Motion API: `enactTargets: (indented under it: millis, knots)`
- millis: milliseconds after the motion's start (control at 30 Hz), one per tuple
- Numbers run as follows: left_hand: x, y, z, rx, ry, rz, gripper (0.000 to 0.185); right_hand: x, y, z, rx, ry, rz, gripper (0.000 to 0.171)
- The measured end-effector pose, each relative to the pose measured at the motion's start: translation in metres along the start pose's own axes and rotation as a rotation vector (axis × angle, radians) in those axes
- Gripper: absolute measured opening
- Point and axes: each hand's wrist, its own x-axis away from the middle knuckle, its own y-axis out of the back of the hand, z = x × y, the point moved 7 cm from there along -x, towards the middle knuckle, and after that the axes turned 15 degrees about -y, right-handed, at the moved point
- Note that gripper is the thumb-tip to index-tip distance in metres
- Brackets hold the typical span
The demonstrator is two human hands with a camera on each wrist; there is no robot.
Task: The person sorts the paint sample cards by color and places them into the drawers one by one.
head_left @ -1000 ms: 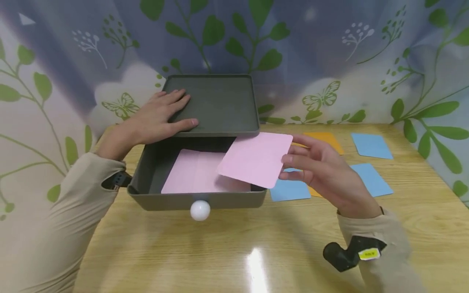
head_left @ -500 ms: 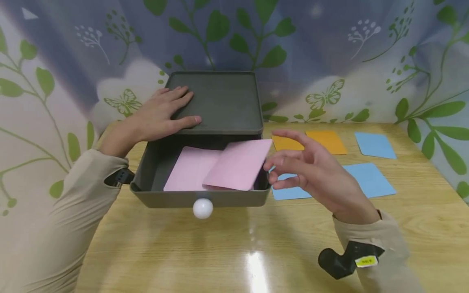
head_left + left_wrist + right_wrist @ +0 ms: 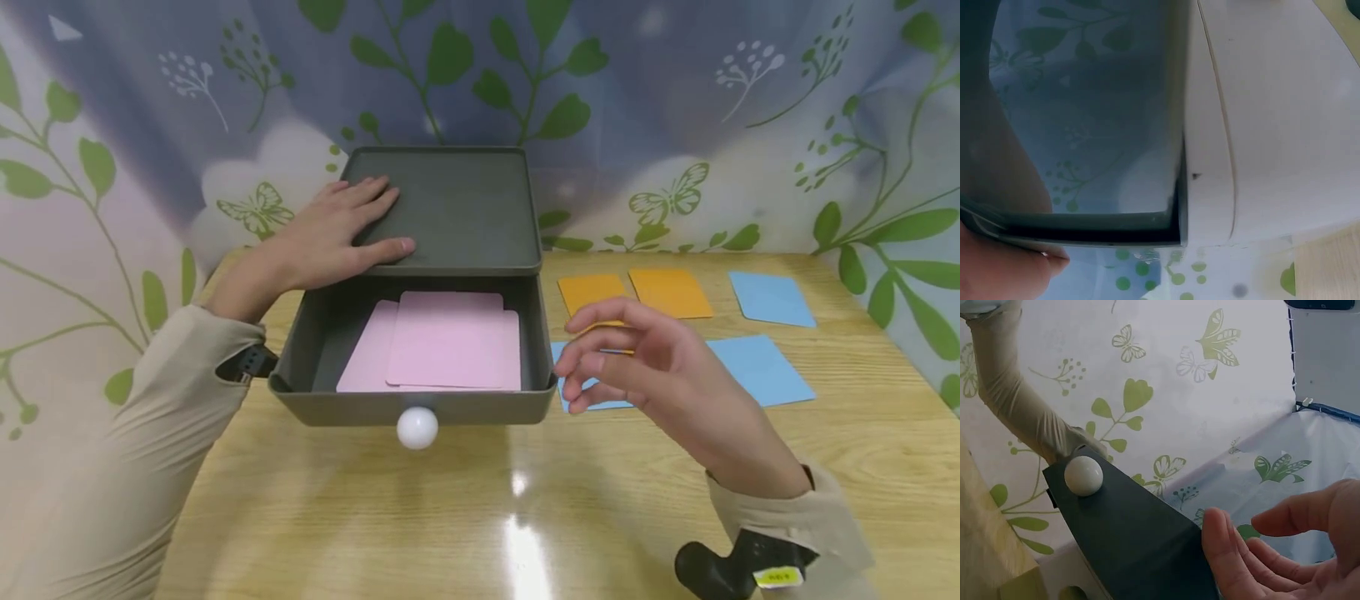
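Observation:
A grey drawer [image 3: 337, 410] with a round white knob [image 3: 417, 427] stands pulled out beneath a flat grey top [image 3: 465, 208]. Overlapping pink cards [image 3: 450, 337] lie flat inside it. My left hand [image 3: 322, 229] rests on the left part of that top, fingers spread. Just off the drawer's front right corner, my right hand [image 3: 660, 375] hovers with loosely bent fingers and holds nothing. From the right wrist view, the hand's fingertips [image 3: 1216, 528] appear right at the edge of the dark drawer [image 3: 1141, 537]. The left wrist view shows the unit's white side [image 3: 1291, 125].
Two orange cards [image 3: 671, 293] and a blue card [image 3: 772, 298] lie at the back right of the wooden table [image 3: 450, 517]. Another blue card [image 3: 761, 371] lies nearer, and one more is partly behind my right hand. A leaf-patterned cloth [image 3: 600, 167] stands behind.
My right hand has let go of a pink card, which now lies flat on the others in the drawer. The hand has drawn back slightly to the right. My left hand has stayed put.

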Motion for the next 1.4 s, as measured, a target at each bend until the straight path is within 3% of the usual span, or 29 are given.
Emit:
enactTargets:
  millis: [267,400,567,667,867,1100,1400]
  knots:
    - [0.001,-0.001,0.001,0.002,-0.003,-0.007,0.084,0.009,-0.026,-0.013,0.046,-0.047,0.135,0.017]
    - [0.002,-0.002,0.001,-0.002,-0.004,-0.005,0.085,0.01,-0.032,-0.013,0.071,0.014,0.204,0.019]
    - [0.002,-0.003,0.001,-0.002,-0.009,0.006,0.084,0.009,-0.042,-0.02,0.044,0.02,0.326,0.023]
    - [0.002,-0.002,0.001,-0.001,-0.012,0.008,0.084,0.005,-0.055,-0.034,-0.035,-0.048,0.386,0.027]
    - [0.001,0.0,0.002,-0.007,-0.024,0.012,0.085,-0.005,-0.083,-0.063,-0.352,-0.205,0.471,0.04]
    - [-0.001,0.0,0.001,-0.01,-0.038,0.014,0.084,-0.017,-0.099,-0.073,-0.619,-0.334,0.494,0.048]
    - [-0.005,0.003,0.0,-0.001,-0.054,-0.016,0.081,-0.022,-0.11,-0.06,-0.673,-0.282,0.519,0.047]
